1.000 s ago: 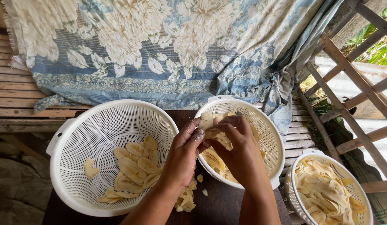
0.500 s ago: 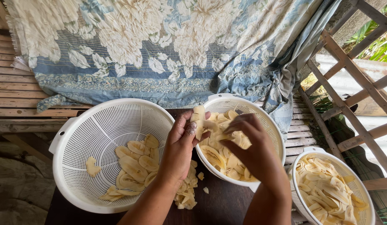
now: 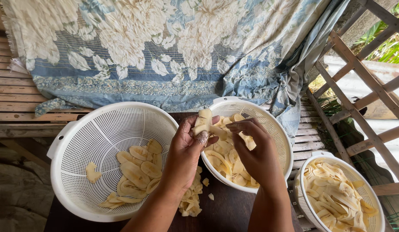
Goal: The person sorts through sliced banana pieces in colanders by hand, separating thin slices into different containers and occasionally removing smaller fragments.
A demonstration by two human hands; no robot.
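Left hand pinches stuck banana slices at twelve o'clock over the middle colander; right hand, fingertips pressed together, should peel gently to avoid snapping.

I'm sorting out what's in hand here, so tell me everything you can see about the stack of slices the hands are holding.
The stack of slices is pale cream-yellow, thin and long, like cut banana or plantain, with several pieces stuck together. It stands roughly upright above the middle colander. The left hand pinches it from the side, thumb across its front, and the right hand touches its lower edge with its fingers.
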